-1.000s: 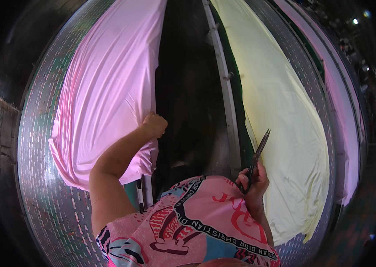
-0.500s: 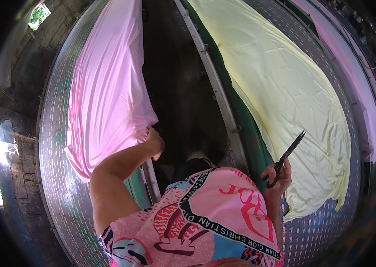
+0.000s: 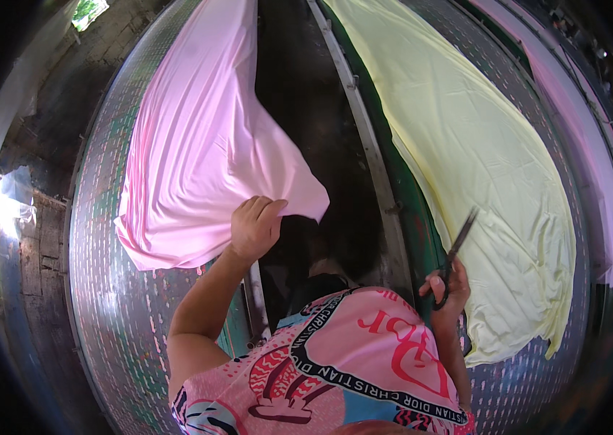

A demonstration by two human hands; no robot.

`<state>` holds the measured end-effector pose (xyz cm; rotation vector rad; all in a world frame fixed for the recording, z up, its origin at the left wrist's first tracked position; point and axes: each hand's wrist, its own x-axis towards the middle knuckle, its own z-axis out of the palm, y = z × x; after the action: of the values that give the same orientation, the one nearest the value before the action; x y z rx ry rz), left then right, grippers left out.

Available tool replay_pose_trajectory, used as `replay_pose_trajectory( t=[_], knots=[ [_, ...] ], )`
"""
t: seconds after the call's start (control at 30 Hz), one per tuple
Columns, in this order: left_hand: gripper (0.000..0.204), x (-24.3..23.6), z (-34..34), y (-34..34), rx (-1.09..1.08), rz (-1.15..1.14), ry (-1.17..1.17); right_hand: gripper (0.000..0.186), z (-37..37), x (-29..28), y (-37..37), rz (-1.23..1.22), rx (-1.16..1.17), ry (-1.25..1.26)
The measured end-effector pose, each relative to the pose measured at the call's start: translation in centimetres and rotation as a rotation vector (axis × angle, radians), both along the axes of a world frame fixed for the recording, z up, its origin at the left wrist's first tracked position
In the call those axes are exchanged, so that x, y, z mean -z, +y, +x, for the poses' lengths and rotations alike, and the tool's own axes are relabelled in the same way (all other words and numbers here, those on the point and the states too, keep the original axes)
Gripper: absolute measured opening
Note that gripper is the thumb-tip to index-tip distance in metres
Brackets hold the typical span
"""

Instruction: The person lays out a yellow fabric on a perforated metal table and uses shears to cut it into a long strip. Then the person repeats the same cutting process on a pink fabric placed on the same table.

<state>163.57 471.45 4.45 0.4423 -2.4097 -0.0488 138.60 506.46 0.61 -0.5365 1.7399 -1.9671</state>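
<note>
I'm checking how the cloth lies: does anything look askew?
The pink cloth, held in the left hand, flares past its table over the gap instead of lying flat. The yellow cloth has an uneven near edge.

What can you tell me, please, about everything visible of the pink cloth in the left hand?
The pink cloth is a long, plain sheet that looks thin, soft and slightly glossy. It lies lengthwise over the patterned table, its far end out of view, with many creases. The left hand grips its near edge; beyond that, a pointed corner stretches rightward over the dark gap.
</note>
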Motion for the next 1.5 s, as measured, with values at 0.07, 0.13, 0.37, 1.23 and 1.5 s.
replay_pose_trajectory(
  t=[0.07,0.13,0.37,1.23,1.5],
  knots=[
    [0.035,-1.2,0.9,1.0,0.047,-0.045,0.111,0.073,-0.2,0.1,-1.8,-0.048,-0.160,-0.066],
    [0.034,-2.0,1.9,1.9,0.066,-0.031,0.174,0.081,-0.5,0.0,-3.9,0.002,-0.316,-0.093],
    [0.029,-4.8,3.4,5.2,0.000,0.058,0.369,0.069,2.3,1.2,-14.0,-0.108,-0.638,-0.474],
    [0.021,-4.0,4.6,7.1,-0.200,0.047,0.361,0.068,9.0,-5.6,-22.2,-0.332,-0.687,-0.661],
    [0.055,5.0,3.9,11.9,0.180,2.005,0.608,0.061,8.1,-3.6,-22.7,-0.344,-0.498,-0.458]
  ],
)
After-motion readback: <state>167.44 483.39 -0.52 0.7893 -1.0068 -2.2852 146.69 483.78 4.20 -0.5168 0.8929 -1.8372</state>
